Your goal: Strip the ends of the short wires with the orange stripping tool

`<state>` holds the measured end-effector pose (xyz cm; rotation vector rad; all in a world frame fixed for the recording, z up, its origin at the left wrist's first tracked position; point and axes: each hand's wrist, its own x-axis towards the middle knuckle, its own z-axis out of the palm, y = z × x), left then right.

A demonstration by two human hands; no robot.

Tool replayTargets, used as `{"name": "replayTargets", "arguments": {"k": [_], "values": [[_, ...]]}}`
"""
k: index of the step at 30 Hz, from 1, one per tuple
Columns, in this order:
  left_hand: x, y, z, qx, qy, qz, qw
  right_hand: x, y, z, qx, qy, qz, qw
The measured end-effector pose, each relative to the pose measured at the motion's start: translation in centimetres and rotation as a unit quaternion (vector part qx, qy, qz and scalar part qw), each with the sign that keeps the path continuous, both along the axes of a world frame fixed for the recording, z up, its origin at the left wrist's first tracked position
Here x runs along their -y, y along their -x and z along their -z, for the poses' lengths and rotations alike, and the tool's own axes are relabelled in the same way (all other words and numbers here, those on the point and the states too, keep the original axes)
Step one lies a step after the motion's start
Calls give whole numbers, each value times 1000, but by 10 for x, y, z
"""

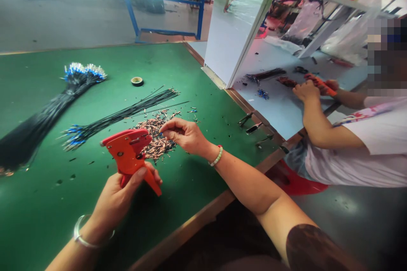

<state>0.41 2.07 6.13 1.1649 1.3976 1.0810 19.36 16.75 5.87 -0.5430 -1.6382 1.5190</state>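
My left hand is wrapped around the handles of an orange and red wire stripper, its head raised above the green table. Just right of the tool's jaws, my right hand pinches a small piece with a blue end between thumb and forefinger; most of it is hidden by the fingers. Beneath and behind the hands lies a pile of short copper-tipped wire offcuts. A thin bundle of black wires with blue terminals at its near left end rests beyond the stripper.
At the left lies a thick black wire bundle with blue and clear ends. A tape roll sits farther back. A white partition divides off the neighbouring table, where a co-worker holds an orange tool. Metal clips grip the table edge.
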Motion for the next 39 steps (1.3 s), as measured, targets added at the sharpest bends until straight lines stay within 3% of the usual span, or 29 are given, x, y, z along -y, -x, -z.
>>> {"name": "replayTargets", "arguments": {"k": [19,29,35,39], "values": [[-2,-7,-14,-66,-9,23,998,0,-1,-4,-17,35,2,999],[5,-8,2,-12,29,-3,1000,-4,-3,-2,12,13,6,1000],[12,-10,0,-26,52,-17,998,-5,-5,-1,31,22,-34,999],[14,-9,2,13,56,-9,998,-3,-5,-4,14,15,-54,998]]}}
